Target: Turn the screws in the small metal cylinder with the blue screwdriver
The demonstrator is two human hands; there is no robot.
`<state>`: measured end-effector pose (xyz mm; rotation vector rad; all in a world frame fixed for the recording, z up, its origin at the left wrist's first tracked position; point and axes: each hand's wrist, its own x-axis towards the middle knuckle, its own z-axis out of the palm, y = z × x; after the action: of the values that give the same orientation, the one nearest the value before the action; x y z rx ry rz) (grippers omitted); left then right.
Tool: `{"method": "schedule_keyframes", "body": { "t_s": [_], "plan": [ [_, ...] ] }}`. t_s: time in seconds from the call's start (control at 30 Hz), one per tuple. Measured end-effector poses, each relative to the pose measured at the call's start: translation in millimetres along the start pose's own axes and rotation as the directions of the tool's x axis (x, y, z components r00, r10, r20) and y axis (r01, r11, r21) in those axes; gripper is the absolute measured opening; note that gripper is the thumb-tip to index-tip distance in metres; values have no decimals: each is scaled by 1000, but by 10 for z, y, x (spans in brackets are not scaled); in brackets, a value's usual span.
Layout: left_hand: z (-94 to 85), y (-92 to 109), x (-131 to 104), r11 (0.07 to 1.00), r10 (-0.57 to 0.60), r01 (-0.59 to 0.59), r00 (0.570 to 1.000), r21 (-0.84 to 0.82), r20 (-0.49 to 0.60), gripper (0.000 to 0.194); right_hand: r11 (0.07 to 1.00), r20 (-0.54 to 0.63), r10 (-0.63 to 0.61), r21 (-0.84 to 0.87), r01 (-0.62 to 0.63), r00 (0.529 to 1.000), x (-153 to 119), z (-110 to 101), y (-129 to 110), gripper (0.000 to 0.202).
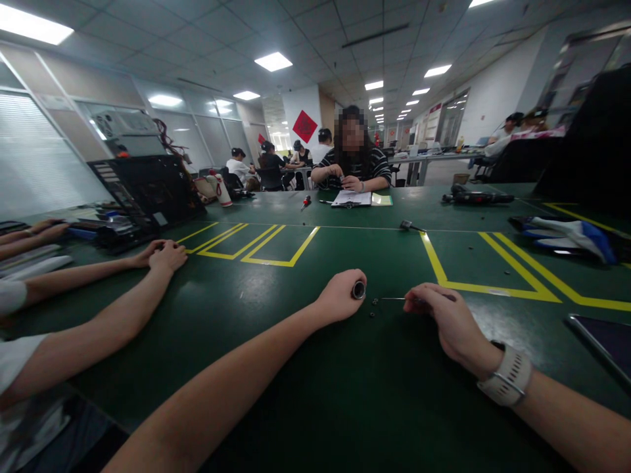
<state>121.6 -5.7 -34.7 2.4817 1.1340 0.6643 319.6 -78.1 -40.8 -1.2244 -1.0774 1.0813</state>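
My left hand (340, 297) is wrapped round a short hollow metal cylinder (359, 290), its round open end facing me; the rest of it is hidden in the fist. Pinched in my right hand (441, 315) is a slim screwdriver (392, 299), its thin metal shaft pointing left and most of its handle covered by the fingers. Just beyond the shaft's tip a small metal part (375, 301) lies on the green table (276, 355). A second small dark part (372, 315) lies slightly nearer to me. Both parts sit between my hands, closer to the left one.
Yellow tape (269, 261) marks boxes on the table. Gloves (566, 236), a dark power tool (476, 197) and a flat dark-screened device (604, 341) are on the right. A red screwdriver (306, 202) lies farther off. A co-worker's hands (165, 256) rest at left; another person sits opposite.
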Motion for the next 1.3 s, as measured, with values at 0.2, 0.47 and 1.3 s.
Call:
{"method": "schedule_keyframes", "body": {
  "t_s": [0.2,0.47,1.3],
  "plan": [
    [-9,58,-24,986,111,-97,989,-137,99,45,989,-39,-69,-135,63,997,-2,25,48,27],
    [105,42,-19,956,290,-291,941,-19,172,57,880,168,-205,-399,257,964,-89,195,-5,24],
    [77,-104,-26,895,-184,-44,870,-444,-457,19,25,609,-290,-766,642,738,151,660,34,20]
  ]
}}
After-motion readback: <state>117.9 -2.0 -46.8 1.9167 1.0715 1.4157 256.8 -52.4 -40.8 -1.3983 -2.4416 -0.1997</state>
